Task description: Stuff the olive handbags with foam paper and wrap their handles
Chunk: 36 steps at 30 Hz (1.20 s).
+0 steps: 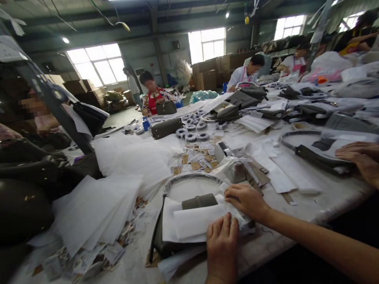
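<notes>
A grey-green handbag (pixel 199 202) lies flat at the near table edge, mostly covered with white tissue paper (pixel 195 221); its curved handle (pixel 190 178) arcs above it. My left hand (pixel 223 248) lies flat on the tissue over the bag, fingers together and stretched out. My right hand (pixel 248 201) presses the tissue's right edge, fingers bent around the paper. Whether anything lies under the palms is hidden.
A neighbour's hands (pixel 362 156) rest on another bag at the right. Stacks of white tissue sheets (pixel 95 211) and paper tags lie at left, dark bags (pixel 7 206) beyond. Tape rolls (pixel 195 131), bags and workers fill the far table.
</notes>
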Motion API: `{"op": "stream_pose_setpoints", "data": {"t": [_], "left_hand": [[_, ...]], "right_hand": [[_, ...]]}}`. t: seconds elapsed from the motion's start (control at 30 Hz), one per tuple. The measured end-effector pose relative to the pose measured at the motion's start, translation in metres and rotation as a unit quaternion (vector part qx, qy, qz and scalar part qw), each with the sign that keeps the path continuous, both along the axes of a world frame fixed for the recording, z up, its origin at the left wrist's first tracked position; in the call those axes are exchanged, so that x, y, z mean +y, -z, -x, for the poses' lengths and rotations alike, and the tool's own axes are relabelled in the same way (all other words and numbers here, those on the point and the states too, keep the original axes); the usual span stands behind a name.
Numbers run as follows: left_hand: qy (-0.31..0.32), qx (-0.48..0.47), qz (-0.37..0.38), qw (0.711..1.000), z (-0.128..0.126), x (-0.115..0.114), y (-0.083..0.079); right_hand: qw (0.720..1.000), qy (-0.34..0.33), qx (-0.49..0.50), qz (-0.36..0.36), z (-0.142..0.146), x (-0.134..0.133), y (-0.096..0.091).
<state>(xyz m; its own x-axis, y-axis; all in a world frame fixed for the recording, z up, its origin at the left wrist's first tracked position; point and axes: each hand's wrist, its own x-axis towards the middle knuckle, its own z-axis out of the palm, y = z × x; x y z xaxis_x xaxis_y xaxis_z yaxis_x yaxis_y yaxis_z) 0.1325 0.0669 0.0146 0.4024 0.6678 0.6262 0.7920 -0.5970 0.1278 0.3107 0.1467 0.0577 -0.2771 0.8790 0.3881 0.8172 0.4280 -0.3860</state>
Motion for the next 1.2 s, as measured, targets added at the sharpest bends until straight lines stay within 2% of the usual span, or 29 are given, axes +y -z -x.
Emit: {"op": "stream_pose_setpoints", "data": {"t": [0.17,0.3,0.4,0.47,0.57,0.67,0.77,0.83,0.9,0.97,1.07,1.13,1.2], "left_hand": [[-0.009,-0.019,-0.018,1.0,0.0,0.001,0.004],[-0.008,-0.043,-0.032,0.999,-0.002,0.003,0.013],[-0.014,-0.067,-0.063,0.996,-0.004,0.006,0.018],[-0.017,-0.085,-0.089,0.992,-0.006,0.008,0.018],[-0.022,-0.101,-0.105,0.989,-0.008,0.008,0.016],[-0.023,-0.102,-0.103,0.989,-0.008,0.008,0.015],[-0.019,-0.096,-0.103,0.99,-0.007,0.008,0.015],[-0.018,-0.091,-0.101,0.991,-0.006,0.009,0.018],[-0.015,-0.084,-0.098,0.992,-0.005,0.009,0.021],[-0.01,-0.076,-0.087,0.993,-0.004,0.009,0.025],[-0.005,-0.08,-0.079,0.994,-0.005,0.01,0.029],[-0.005,-0.092,-0.083,0.992,-0.005,0.01,0.031],[-0.004,-0.088,-0.075,0.993,-0.004,0.009,0.03]], "right_hand": [[0.993,0.109,-0.02,-0.029,-0.051,0.045,-0.034],[0.984,0.157,-0.081,0.016,-0.092,0.086,-0.051],[0.978,0.162,-0.128,0.04,-0.102,0.105,-0.059],[0.973,0.174,-0.146,0.028,-0.1,0.111,-0.07],[0.97,0.188,-0.157,-0.012,-0.087,0.103,-0.088],[0.973,0.146,-0.179,-0.018,-0.072,0.071,-0.09],[0.968,0.076,-0.227,0.07,-0.065,0.026,-0.065],[0.954,0.069,-0.249,0.148,-0.069,0.002,-0.041],[0.944,0.076,-0.255,0.197,-0.077,-0.013,-0.024],[0.942,0.07,-0.247,0.216,-0.087,-0.017,-0.021],[0.961,0.046,-0.169,0.213,-0.097,-0.012,-0.04],[0.982,0.046,-0.078,0.167,-0.099,-0.005,-0.06],[0.989,0.078,0.025,0.123,-0.098,0.007,-0.078]]}}
